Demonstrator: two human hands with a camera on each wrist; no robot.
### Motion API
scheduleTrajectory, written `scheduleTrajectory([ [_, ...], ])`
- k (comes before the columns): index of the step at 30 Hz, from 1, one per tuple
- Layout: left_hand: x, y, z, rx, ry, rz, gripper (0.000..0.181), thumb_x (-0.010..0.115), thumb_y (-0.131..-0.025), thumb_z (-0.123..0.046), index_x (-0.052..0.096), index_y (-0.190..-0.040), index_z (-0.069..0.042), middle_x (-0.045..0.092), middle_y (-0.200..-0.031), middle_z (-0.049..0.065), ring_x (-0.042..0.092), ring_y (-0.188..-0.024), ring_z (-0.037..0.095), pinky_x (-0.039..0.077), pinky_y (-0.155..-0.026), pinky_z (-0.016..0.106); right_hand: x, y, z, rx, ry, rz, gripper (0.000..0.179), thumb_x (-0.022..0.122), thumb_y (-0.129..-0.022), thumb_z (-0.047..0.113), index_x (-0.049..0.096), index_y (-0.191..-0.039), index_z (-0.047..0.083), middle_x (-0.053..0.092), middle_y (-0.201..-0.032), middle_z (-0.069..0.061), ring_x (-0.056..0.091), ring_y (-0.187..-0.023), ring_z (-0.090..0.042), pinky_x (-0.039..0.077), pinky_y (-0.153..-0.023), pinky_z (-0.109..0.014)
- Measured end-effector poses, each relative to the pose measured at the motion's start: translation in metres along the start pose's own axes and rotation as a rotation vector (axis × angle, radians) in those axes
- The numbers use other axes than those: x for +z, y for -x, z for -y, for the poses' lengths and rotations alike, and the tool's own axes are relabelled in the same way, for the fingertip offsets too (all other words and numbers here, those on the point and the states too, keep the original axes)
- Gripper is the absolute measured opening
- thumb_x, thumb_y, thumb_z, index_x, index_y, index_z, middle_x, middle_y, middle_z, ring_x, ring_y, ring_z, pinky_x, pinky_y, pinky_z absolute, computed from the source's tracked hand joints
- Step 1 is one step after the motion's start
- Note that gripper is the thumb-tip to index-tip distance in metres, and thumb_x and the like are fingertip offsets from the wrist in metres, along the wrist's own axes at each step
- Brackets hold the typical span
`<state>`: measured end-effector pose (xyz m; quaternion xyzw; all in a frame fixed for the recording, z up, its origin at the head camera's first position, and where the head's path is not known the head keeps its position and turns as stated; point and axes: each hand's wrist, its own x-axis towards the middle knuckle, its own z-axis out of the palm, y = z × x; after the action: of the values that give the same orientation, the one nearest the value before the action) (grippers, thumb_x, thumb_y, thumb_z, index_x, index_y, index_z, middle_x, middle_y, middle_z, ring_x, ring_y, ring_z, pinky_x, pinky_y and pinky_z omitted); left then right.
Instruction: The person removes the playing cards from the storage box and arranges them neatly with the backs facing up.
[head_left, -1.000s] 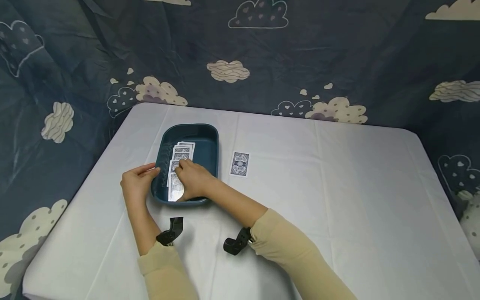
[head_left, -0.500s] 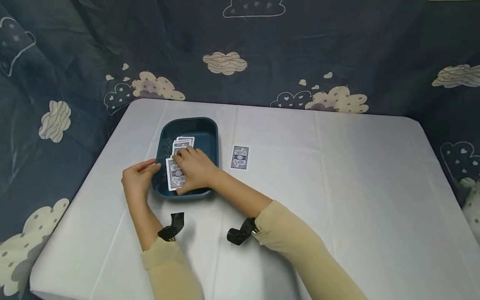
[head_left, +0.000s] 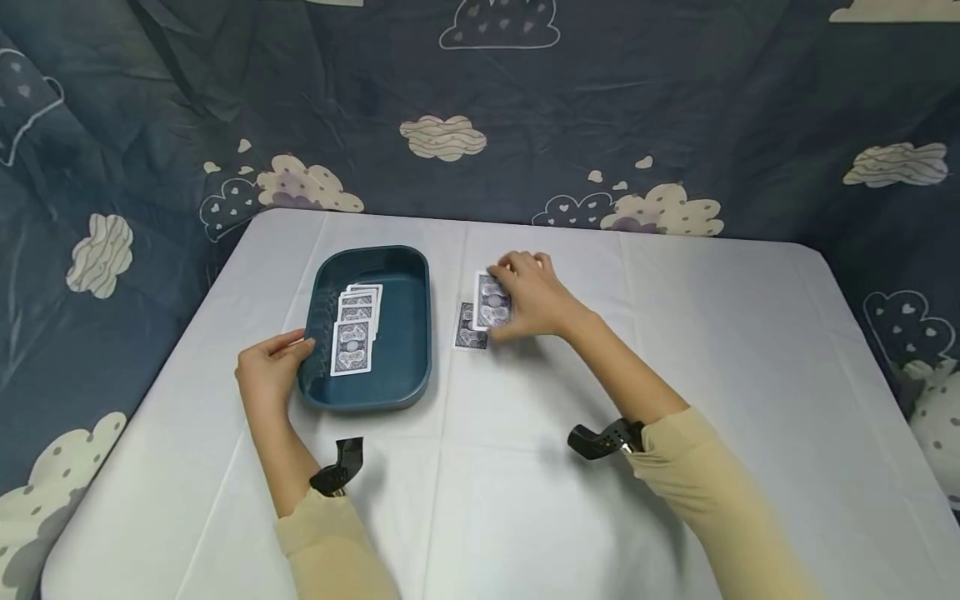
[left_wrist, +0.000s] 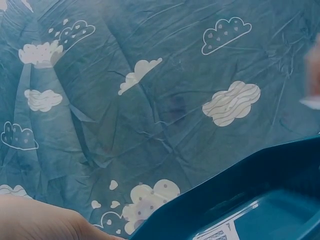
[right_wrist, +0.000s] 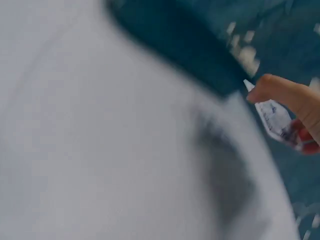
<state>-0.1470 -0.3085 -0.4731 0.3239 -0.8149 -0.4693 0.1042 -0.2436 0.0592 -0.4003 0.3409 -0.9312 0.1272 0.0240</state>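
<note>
Nearest, two rolled beige sleeves (head_left: 337, 550) reach over the white tablecloth (head_left: 510, 517), a black wrist camera (head_left: 337, 471) at the left wrist. Ahead, the left hand (head_left: 268, 371) pinches the left rim of the blue tray (head_left: 405, 333) between thumb and fingers; the tray's long axis runs away from the person. Inside, toward its left, overlapping cards (head_left: 351, 348) lie backs up, long sides running near to far. Right of the tray, a table card (head_left: 468, 332) lies back up, likewise lengthwise. Partly covering it from view, the held card (head_left: 492, 302) points away, its far end leaning slightly right; the right hand (head_left: 536, 292) pinches it, thumb at the near end, fingers at the far end. Beyond hangs a cloud-patterned curtain (head_left: 525, 100).
</note>
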Motion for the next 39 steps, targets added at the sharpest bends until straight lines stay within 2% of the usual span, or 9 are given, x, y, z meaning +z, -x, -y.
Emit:
scheduleTrajectory([
  [2,0.000,-0.002,0.003,0.000,-0.010,-0.008,0.035,0.077,-0.073,-0.039,0.072,-0.103,-0.022,0.072,-0.087,-0.004,0.066,-0.087,0.008,0.043,-0.089,0.033,0.013,0.014,-0.014,0.052,0.015,0.098,0.095,0.073,-0.055,0.058,0.050,-0.129,0.003,0.049,-0.119,-0.013,0.044,-0.110,-0.027,0.023,-0.098,-0.052],
  [5,0.004,-0.010,0.013,-0.002,-0.065,-0.063,0.037,0.074,-0.073,-0.045,0.072,-0.104,-0.024,0.072,-0.089,-0.005,0.065,-0.090,0.007,0.043,-0.089,0.031,0.028,0.029,-0.026,0.098,0.004,0.150,0.094,0.074,-0.056,0.059,0.051,-0.128,0.002,0.050,-0.118,-0.015,0.045,-0.110,-0.029,0.024,-0.098,-0.054],
  [17,0.009,-0.015,0.020,-0.011,-0.034,-0.076,0.038,0.074,-0.072,-0.047,0.072,-0.104,-0.026,0.072,-0.088,-0.006,0.064,-0.086,0.006,0.043,-0.086,0.029,0.040,0.036,-0.034,0.082,0.026,0.083,0.096,0.068,-0.057,0.064,0.049,-0.132,0.007,0.049,-0.118,-0.013,0.045,-0.108,-0.029,0.025,-0.098,-0.054],
  [21,0.005,-0.010,0.014,-0.017,-0.024,-0.048,0.037,0.074,-0.073,-0.046,0.072,-0.104,-0.025,0.072,-0.086,-0.007,0.064,-0.087,0.006,0.042,-0.086,0.029,0.039,0.032,-0.028,0.066,0.027,-0.003,0.098,0.066,-0.058,0.070,0.044,-0.136,0.014,0.052,-0.117,-0.010,0.047,-0.108,-0.027,0.023,-0.100,-0.052],
  [28,0.005,-0.013,0.020,-0.043,-0.052,-0.063,0.039,0.073,-0.073,-0.048,0.071,-0.105,-0.027,0.072,-0.089,-0.007,0.063,-0.086,0.004,0.043,-0.079,0.024,0.030,-0.002,0.023,-0.126,-0.093,-0.347,0.085,0.067,-0.060,0.069,0.054,-0.126,0.016,0.056,-0.112,-0.006,0.049,-0.107,-0.023,0.030,-0.097,-0.046],
  [31,0.006,-0.015,0.021,-0.028,-0.045,-0.068,0.039,0.073,-0.073,-0.047,0.071,-0.105,-0.025,0.072,-0.090,-0.006,0.064,-0.085,0.005,0.044,-0.081,0.027,0.027,-0.020,0.056,-0.211,-0.137,-0.416,0.084,0.068,-0.059,0.069,0.056,-0.124,0.017,0.055,-0.112,-0.005,0.048,-0.108,-0.021,0.033,-0.095,-0.042],
  [33,0.007,-0.015,0.021,-0.015,-0.038,-0.075,0.040,0.074,-0.072,-0.047,0.072,-0.104,-0.025,0.072,-0.088,-0.006,0.064,-0.083,0.004,0.043,-0.081,0.027,0.025,-0.032,0.078,-0.253,-0.143,-0.401,0.087,0.068,-0.058,0.071,0.055,-0.125,0.017,0.054,-0.116,-0.005,0.047,-0.110,-0.020,0.033,-0.097,-0.040],
  [36,0.006,-0.009,0.014,0.001,-0.051,-0.066,0.039,0.074,-0.073,-0.047,0.072,-0.104,-0.023,0.072,-0.085,-0.007,0.064,-0.079,0.002,0.044,-0.076,0.023,0.025,-0.048,0.108,-0.264,-0.092,-0.289,0.093,0.065,-0.057,0.075,0.051,-0.130,0.019,0.049,-0.123,-0.004,0.042,-0.117,-0.019,0.030,-0.100,-0.039],
  [39,-0.004,0.015,-0.019,-0.004,-0.049,-0.023,0.037,0.072,-0.078,-0.037,0.071,-0.107,-0.016,0.072,-0.091,0.000,0.065,-0.086,0.009,0.045,-0.080,0.025,0.032,-0.062,0.134,-0.220,-0.046,-0.117,0.097,0.062,-0.056,0.079,0.046,-0.133,0.023,0.044,-0.128,-0.002,0.038,-0.120,-0.017,0.030,-0.100,-0.038],
])
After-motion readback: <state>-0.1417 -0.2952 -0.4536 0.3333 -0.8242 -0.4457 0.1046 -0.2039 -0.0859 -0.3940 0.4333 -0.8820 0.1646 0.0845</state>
